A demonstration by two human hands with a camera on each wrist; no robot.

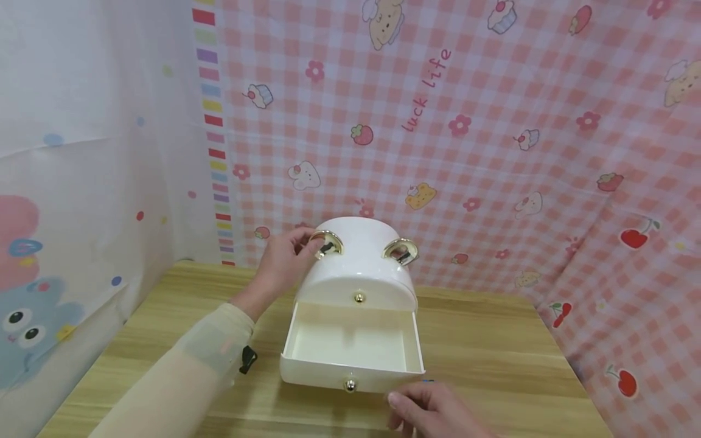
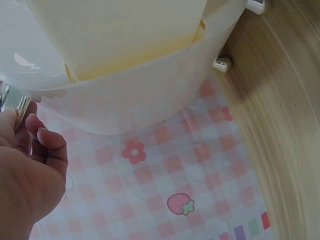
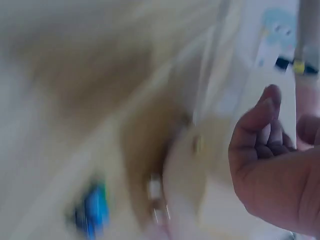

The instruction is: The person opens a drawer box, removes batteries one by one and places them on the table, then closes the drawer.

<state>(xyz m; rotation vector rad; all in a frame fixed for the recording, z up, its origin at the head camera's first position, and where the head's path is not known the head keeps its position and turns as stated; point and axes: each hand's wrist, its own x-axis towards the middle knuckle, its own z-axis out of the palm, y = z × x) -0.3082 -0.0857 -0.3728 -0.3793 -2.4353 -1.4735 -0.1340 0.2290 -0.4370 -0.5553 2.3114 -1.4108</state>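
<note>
A white storage box (image 1: pixel 356 267) with two gold ear-shaped rings stands on the table. Its lower drawer (image 1: pixel 350 378) is pulled out and holds nothing inside; the upper one, with a gold knob (image 1: pixel 359 297), is closed. My left hand (image 1: pixel 287 258) pinches the left gold ear (image 1: pixel 328 241) between thumb and fingers, also seen in the left wrist view with the ear's edge (image 2: pixel 22 107). Just off the drawer's front right corner is my right hand (image 1: pixel 432 410), its fingers loosely bent with nothing seen in them. The right wrist view is blurred around that hand (image 3: pixel 270 165).
A small blue object (image 3: pixel 95 205), too blurred to identify, lies on the wooden table (image 1: pixel 482 347) beside the box's right side. Behind the box hangs a pink checked cloth (image 1: pixel 339 109); a white printed cloth (image 1: pixel 109 182) hangs at left.
</note>
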